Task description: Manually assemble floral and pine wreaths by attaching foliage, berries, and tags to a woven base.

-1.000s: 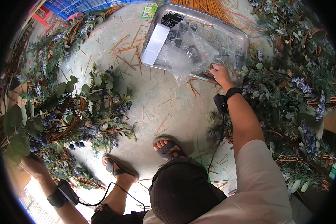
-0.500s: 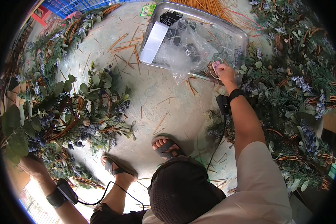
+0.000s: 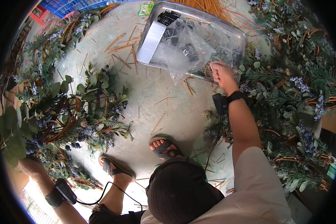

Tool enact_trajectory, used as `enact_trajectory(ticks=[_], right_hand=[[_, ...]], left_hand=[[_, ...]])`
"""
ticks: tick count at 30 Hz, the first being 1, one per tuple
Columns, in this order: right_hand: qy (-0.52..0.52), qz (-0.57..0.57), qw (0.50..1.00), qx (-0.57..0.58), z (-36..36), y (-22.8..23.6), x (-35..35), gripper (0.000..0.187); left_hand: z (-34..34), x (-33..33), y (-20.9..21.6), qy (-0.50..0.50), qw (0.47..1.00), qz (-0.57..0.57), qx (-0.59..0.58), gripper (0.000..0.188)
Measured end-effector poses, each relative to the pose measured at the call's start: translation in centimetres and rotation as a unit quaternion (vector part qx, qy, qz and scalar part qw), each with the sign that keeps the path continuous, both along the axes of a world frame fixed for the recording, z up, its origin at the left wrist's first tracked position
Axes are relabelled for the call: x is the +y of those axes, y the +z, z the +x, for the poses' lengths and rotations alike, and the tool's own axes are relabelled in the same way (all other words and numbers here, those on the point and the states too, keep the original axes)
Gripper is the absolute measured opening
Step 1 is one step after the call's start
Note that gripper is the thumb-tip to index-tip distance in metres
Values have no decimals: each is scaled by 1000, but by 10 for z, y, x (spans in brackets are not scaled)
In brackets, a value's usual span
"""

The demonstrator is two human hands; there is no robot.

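Observation:
My left hand [image 3: 33, 168] is at the lower left edge of a wreath [image 3: 76, 119] of twigs, green leaves and dark blue berries. Broad leaves cover its fingers, so its grip does not show. Far to the right, my right hand [image 3: 224, 74] is closed over the near right corner of a metal tray [image 3: 243, 41]. A thin pale loop shows by its fingertips; what the fingers hold is hidden. Inside the tray lie crumpled clear plastic bags [image 3: 184, 50], a long white box [image 3: 152, 43] and a black package [image 3: 168, 17].
More greenery with bluish flowers [image 3: 300, 84] is heaped along the right. Another garland [image 3: 58, 46] lies at the upper left, below a blue plastic crate [image 3: 69, 6]. Brown sticks [image 3: 119, 42] litter the floor. Black cables run from both wrist devices. My sandalled feet [image 3: 164, 147] are below.
My right hand has shifted slightly left and turned, its fingers curling in. The pink piece that showed at its fingertips is now out of sight. My left hand has barely moved.

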State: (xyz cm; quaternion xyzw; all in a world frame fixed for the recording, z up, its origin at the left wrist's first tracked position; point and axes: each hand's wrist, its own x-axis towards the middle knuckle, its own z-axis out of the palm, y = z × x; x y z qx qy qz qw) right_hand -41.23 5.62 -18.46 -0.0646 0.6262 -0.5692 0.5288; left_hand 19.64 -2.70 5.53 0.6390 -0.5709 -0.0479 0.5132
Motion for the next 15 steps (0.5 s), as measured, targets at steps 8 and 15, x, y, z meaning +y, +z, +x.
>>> enact_trajectory(ticks=[8, 15], right_hand=[[92, -68, 988, -108, 33, 3, -58, 17], [259, 156, 730, 613, 15, -62, -73, 36]], left_hand=[[2, 1, 4, -12, 998, -13, -52, 32], [-31, 0, 7, -32, 992, -33, 118, 33]])
